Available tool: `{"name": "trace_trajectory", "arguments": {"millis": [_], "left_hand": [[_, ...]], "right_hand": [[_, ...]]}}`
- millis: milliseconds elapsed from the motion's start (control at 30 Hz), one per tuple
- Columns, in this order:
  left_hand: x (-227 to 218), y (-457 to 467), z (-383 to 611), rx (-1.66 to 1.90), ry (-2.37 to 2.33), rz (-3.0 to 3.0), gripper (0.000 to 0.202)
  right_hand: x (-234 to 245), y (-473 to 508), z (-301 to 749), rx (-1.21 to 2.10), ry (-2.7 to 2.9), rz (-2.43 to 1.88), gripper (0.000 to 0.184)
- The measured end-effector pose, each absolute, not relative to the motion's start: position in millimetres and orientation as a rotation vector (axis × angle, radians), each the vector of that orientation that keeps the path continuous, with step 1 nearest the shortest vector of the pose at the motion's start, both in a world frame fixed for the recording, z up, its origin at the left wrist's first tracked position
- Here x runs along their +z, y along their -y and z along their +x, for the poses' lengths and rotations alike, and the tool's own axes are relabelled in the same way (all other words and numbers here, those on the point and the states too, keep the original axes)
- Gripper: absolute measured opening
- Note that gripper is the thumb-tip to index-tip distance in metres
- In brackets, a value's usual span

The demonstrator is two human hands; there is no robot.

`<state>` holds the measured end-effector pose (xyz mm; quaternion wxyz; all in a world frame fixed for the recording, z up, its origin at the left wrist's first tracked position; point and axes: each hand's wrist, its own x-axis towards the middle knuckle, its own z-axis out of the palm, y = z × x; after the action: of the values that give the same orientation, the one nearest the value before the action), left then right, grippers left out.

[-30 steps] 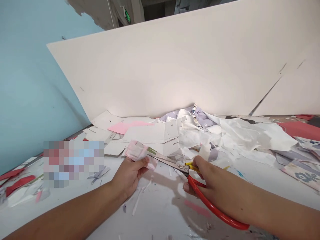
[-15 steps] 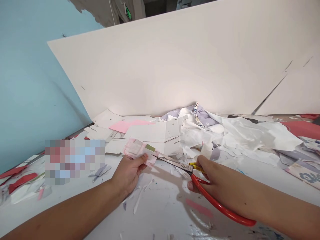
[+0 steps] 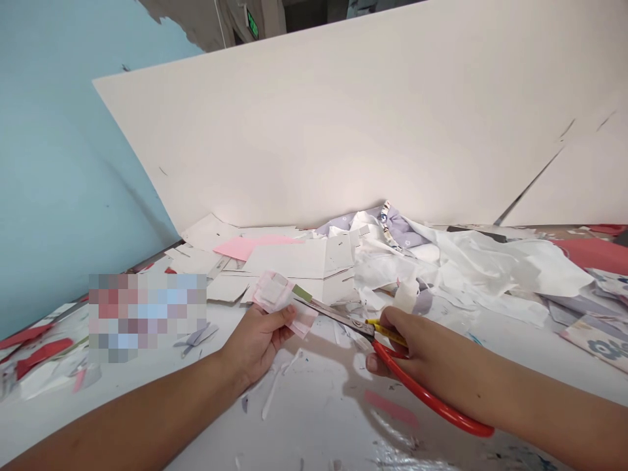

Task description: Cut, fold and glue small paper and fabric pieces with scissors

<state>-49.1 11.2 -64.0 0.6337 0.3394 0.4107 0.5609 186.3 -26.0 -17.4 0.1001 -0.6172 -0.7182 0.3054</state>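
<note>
Bright light, seemingly overhead; pale glow on white board [image 3: 314,176]. Soft shadow under right hand [image 3: 441,360] on white tabletop [image 3: 304,425]. Glare near bottom edge. Frame edges bowed; pixelated patch [image 3: 147,318] hid left area.

The scissor blades [image 3: 333,316] are polished metal, the handles [image 3: 432,399] glossy red plastic, and the pink paper [image 3: 275,293] matt. The far board [image 3: 343,131] is smooth, matt white.

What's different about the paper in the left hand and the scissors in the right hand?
The paper scrap is pink and white, but the scissors have shiny metal blades and red and yellow handles. The paper scrap is small enough to sit in the left hand, while the scissors stretch well past the right hand. Both are held in the hands.
</note>
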Motion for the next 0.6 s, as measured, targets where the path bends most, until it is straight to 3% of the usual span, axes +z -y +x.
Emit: {"name": "trace_trajectory", "arguments": {"millis": [167,300,600], "left_hand": [[-59,-7,-47,1.217,-0.916,0.830,0.041],[-56,-1,-44,1.169,-0.893,0.874,0.049],[-59,3,-40,1.258,-0.923,0.807,0.046]], "right_hand": [[-26,22,186,0.938,2.160,-1.723,0.036],[-24,24,183,0.719,2.254,-1.733,0.040],[-26,28,178,0.518,2.296,-1.726,0.036]]}}
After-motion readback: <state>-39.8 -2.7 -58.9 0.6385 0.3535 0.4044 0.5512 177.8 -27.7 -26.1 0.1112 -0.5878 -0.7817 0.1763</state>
